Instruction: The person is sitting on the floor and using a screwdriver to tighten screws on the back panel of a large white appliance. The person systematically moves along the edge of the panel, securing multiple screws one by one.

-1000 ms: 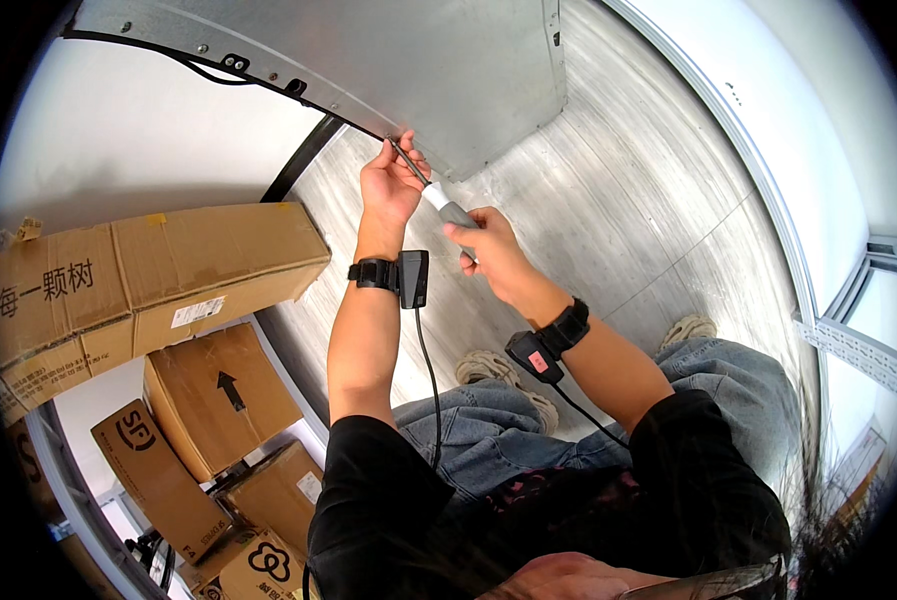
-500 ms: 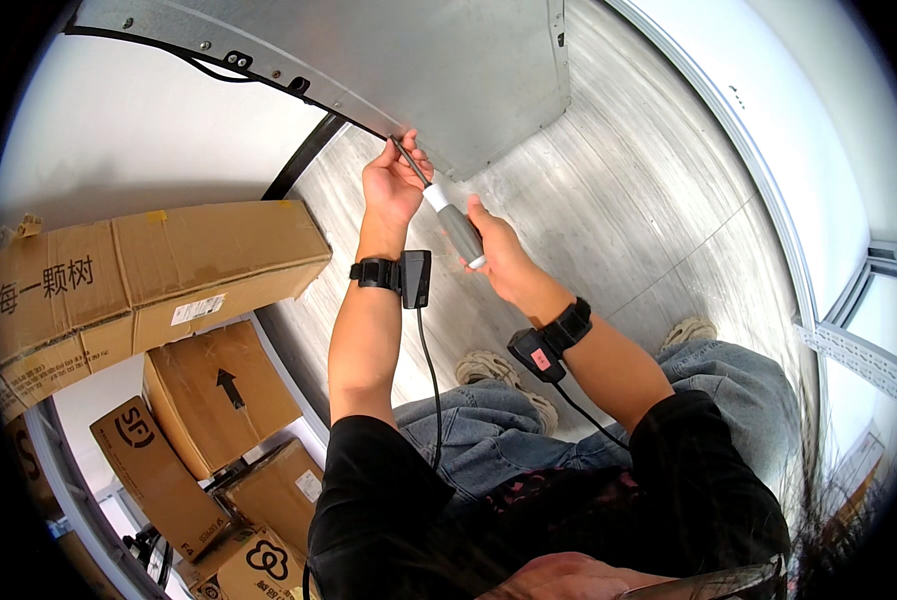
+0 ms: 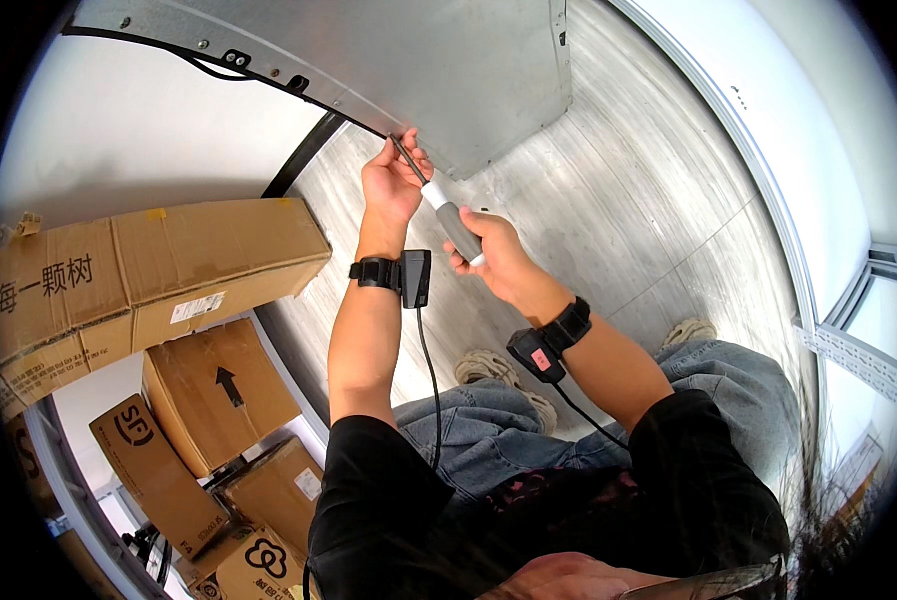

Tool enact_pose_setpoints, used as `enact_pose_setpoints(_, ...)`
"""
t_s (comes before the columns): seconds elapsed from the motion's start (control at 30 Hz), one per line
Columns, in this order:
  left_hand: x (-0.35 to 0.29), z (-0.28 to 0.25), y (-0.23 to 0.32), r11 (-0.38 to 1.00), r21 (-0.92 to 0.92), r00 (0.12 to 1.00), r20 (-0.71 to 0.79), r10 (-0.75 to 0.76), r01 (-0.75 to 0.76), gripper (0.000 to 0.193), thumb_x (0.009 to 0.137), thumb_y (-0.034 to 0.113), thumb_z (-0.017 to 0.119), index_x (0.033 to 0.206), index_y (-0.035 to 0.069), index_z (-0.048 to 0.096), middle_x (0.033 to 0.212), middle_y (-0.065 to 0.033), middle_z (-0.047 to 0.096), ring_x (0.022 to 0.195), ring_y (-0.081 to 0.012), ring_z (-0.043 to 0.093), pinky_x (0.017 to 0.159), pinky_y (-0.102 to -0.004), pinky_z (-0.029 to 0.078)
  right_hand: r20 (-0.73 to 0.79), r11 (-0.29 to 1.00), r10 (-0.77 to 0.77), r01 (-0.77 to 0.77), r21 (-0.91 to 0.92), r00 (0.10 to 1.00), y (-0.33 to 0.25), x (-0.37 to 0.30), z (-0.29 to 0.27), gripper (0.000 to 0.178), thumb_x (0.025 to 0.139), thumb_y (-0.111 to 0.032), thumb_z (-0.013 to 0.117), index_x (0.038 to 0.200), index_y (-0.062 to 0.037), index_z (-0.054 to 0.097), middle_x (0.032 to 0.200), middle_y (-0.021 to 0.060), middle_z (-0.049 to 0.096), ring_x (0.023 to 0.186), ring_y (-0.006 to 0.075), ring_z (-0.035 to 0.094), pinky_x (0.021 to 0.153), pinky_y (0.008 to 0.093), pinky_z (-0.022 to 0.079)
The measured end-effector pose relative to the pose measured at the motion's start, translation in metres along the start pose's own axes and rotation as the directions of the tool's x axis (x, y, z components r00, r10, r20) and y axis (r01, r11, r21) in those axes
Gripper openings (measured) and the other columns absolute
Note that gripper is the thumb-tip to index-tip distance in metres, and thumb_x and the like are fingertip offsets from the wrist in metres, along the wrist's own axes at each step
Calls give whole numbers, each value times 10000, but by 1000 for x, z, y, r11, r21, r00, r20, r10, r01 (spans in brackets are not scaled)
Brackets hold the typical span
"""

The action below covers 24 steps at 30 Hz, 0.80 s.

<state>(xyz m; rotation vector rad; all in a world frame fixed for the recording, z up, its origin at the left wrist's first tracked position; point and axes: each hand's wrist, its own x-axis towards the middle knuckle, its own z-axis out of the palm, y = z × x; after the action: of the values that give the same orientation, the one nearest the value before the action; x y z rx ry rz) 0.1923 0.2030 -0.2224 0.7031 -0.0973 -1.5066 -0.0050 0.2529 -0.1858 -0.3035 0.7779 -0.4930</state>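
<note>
Since a second ago the right hand (image 3: 498, 255) has slid down the screwdriver (image 3: 438, 203), its grip now clenched round the grey handle, while the left hand (image 3: 393, 180) pinches the shaft, steadying the tip at the metal panel (image 3: 448, 70) edge.

The screwdriver (image 3: 448, 215) has a dull dark metal shaft and a matt grey grip with white plastic ends. The panel (image 3: 448, 70) is smooth brushed sheet metal, faintly shiny. The cartons (image 3: 158, 270) are matt brown cardboard, the jeans (image 3: 488, 440) faded blue denim.
</note>
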Motion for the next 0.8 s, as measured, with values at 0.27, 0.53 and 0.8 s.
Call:
enact_pose_setpoints(0.27,3,-3,0,1000,5,1000,18,-1,1,371,959,246,333,1127,-26,519,906,-47,648,755,-194,558,675,-334,430,-72,997,-5,-1,-82,997,-8,-3,3,318,918,-354,496,973,-41,522,721,54,552,544,119,459,503,268,393)
enact_pose_setpoints(0.53,4,-1,-2,1000,21,1000,-4,2,-2,355,956,244,340,1110,-17,524,929,-62,649,750,-199,562,676,-337,431,-117,944,-161,118,-307,980,-4,-1,6,302,895,-327,537,948,-33,496,754,69,567,518,115,474,488,259,387)
enact_pose_setpoints(0.8,2,2,-3,1000,-14,1000,-25,8,-8,333,953,231,354,1079,-25,526,932,-96,648,737,-215,568,698,-335,452,-53,967,-103,88,-238,993,-13,-8,-1,340,901,-373,510,948,-37,519,732,66,582,495,110,450,467,256,351)
